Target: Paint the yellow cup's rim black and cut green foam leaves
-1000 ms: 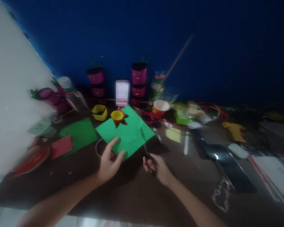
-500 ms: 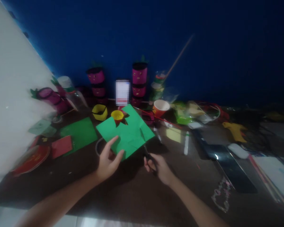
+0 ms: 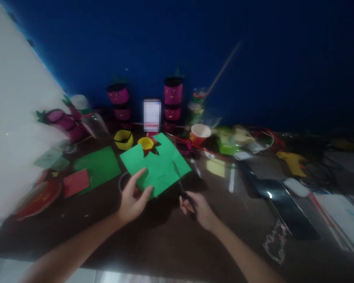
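Observation:
My left hand [image 3: 134, 198] grips a sheet of green paper [image 3: 155, 171] by its lower left part, thumb and fingers on it. The sheet has a jagged notch cut into its far edge. In my right hand [image 3: 199, 208] is a pair of dark-handled scissors [image 3: 187, 195]. Their blades reach the right side of the paper, and one shows across its face. Just behind the notch stands a small yellow and red cup [image 3: 146, 144]. A dark ring, maybe a tape roll [image 3: 123, 181], is partly hidden behind my left hand.
Another green sheet [image 3: 102, 167] and a red paper piece [image 3: 76, 183] lie left. Purple paper figures [image 3: 173, 94] and a plastic bottle [image 3: 91, 118] stand behind. A paper cup [image 3: 200, 135], white marker [image 3: 231, 179], glossy black phone-like slab [image 3: 289, 208] and yellow glue gun [image 3: 292, 163] are on the right.
The green sheet has shifted and tilted slightly in my left hand, its far corner a little lower. The scissors stay at the sheet's right edge in my right hand.

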`<action>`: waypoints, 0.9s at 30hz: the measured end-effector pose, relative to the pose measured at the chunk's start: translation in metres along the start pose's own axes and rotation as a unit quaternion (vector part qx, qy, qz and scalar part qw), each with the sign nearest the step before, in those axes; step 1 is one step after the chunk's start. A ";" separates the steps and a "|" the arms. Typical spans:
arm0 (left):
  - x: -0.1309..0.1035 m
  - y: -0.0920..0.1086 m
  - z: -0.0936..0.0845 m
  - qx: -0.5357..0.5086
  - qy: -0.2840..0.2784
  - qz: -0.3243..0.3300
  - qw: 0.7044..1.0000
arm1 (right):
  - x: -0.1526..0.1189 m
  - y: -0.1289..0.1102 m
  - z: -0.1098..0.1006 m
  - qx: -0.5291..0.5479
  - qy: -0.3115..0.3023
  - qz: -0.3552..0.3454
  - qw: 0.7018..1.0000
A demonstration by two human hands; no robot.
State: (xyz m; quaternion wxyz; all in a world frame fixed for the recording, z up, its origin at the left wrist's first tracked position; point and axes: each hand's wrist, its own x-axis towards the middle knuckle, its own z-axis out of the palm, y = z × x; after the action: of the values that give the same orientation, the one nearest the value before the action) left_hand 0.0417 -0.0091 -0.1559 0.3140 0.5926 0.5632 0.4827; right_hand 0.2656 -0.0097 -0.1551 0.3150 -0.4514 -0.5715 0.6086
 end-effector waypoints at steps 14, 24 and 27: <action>-0.002 0.002 0.002 0.007 -0.003 0.002 1.000 | -0.001 -0.001 0.004 0.003 0.014 0.004 1.000; -0.004 0.009 0.007 0.008 0.022 0.001 1.000 | -0.001 -0.003 0.008 0.002 0.029 -0.005 1.000; -0.004 0.010 0.006 0.008 0.025 -0.001 1.000 | -0.001 -0.004 0.008 -0.004 0.026 -0.008 1.000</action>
State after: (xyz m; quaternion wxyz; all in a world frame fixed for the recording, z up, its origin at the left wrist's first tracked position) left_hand 0.0517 -0.0132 -0.1495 0.2957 0.5826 0.5748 0.4926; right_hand 0.2579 -0.0134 -0.1518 0.3325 -0.4638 -0.5690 0.5921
